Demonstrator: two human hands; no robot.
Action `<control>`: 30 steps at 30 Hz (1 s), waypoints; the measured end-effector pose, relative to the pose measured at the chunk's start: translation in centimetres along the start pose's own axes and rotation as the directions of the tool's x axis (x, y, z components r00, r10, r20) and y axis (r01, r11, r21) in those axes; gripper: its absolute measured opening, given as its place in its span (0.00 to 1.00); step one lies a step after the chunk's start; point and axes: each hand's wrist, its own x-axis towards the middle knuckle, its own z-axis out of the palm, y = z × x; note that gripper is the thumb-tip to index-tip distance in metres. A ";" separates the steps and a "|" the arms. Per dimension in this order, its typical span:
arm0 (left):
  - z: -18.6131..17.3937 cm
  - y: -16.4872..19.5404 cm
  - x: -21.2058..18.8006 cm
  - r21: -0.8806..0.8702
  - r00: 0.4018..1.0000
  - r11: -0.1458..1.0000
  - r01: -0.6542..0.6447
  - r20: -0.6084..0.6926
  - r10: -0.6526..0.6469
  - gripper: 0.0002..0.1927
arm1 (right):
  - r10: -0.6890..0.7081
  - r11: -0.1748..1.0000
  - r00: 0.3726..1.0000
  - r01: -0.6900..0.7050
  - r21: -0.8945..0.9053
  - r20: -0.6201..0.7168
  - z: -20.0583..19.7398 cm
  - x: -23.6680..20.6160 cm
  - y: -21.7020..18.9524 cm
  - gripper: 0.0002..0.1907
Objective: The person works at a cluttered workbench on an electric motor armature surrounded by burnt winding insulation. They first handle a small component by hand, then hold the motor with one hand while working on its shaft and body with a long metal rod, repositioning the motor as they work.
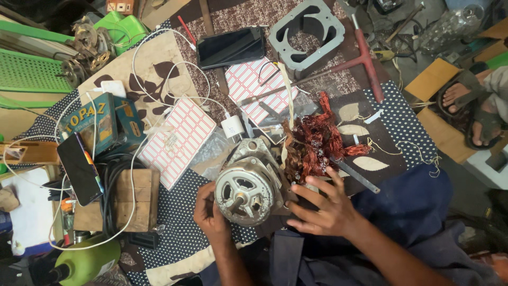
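Here, in the head view, a round grey motor (247, 188) is seen lying on the patterned cloth (370, 106), its shaft end turned up. The left hand (210, 212) is pressed against the motor's left rim, fingers curled on it. The right hand (323, 204) is laid flat just right of the motor, fingers spread, gripping nothing. A tangle of copper wire (315, 143) is found above and right of the motor, touching it. A wooden block (135, 198) sits left of the motor.

left hand (210, 212) sits near and left, fingers curled inward, while right hand (323, 206) lies just right of it, palm down, fingers spread flat, both forearms bare.
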 end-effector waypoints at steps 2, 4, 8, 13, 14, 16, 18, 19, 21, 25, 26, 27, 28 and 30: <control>0.0 0.0 0.0 0.000 1.000 1.000 0.008 0.000 -0.008 0.15 | -0.003 1.000 0.999 0.003 0.003 0.047 0.1 0.0 0.1 0.17; -0.1 0.0 -0.1 -0.005 1.000 1.000 0.016 -0.002 -0.016 0.15 | 0.013 1.000 0.998 -0.013 0.000 0.067 0.1 -0.1 0.1 0.16; 0.0 -0.1 -0.1 -0.015 1.000 1.000 0.024 -0.002 -0.024 0.15 | 0.028 1.000 0.998 -0.027 -0.004 0.065 0.3 -0.2 0.1 0.17; -0.1 0.1 -0.1 -0.016 1.000 1.000 -0.012 0.008 0.012 0.14 | 0.052 0.999 0.995 -0.052 -0.001 0.085 0.5 -0.3 -0.1 0.15; 0.0 0.1 -0.2 -0.029 1.000 1.000 -0.006 0.010 0.007 0.14 | 0.061 0.998 0.994 -0.063 0.017 0.093 0.5 -0.4 -0.1 0.15; 0.0 0.1 -0.3 -0.046 1.000 0.999 -0.019 0.015 0.020 0.14 | 0.081 0.995 0.991 -0.087 0.050 0.109 0.7 -0.4 -0.2 0.15; 0.1 0.1 -0.3 -0.051 0.998 0.997 -0.060 0.018 0.061 0.14 | 0.077 0.996 0.991 -0.083 0.043 0.113 0.7 -0.5 -0.1 0.15; 0.0 0.1 -0.3 -0.065 0.998 0.996 -0.056 0.018 0.058 0.14 | 0.076 0.996 0.990 -0.082 0.041 0.116 0.7 -0.6 -0.1 0.15; 0.0 0.1 -0.2 -0.094 0.998 0.994 -0.049 0.020 0.052 0.14 | 0.087 0.994 0.989 -0.094 0.052 0.117 0.7 -0.8 -0.1 0.14; 0.1 0.3 -0.2 -0.018 0.992 0.992 -0.123 0.026 0.124 0.14 | 0.098 0.993 0.991 -0.103 0.053 0.096 0.8 -1.1 0.2 0.11; 0.1 0.4 -0.2 0.004 0.990 0.990 -0.140 0.029 0.140 0.14 | 0.115 0.992 0.988 -0.119 0.041 0.099 0.8 -1.2 0.1 0.12; 0.2 0.5 -0.1 0.025 0.987 0.987 -0.159 0.031 0.158 0.14 | 0.129 0.991 0.987 -0.132 0.029 0.100 0.8 -1.2 0.1 0.13; 0.2 0.6 0.0 0.036 0.987 0.987 -0.159 0.026 0.158 0.14 | 0.143 0.989 0.985 -0.145 0.017 0.101 0.8 -1.1 0.1 0.15; 0.4 0.8 0.0 0.059 0.988 0.986 -0.154 0.014 0.154 0.14 | 0.160 0.986 0.984 -0.163 0.038 0.085 0.7 -1.0 0.2 0.15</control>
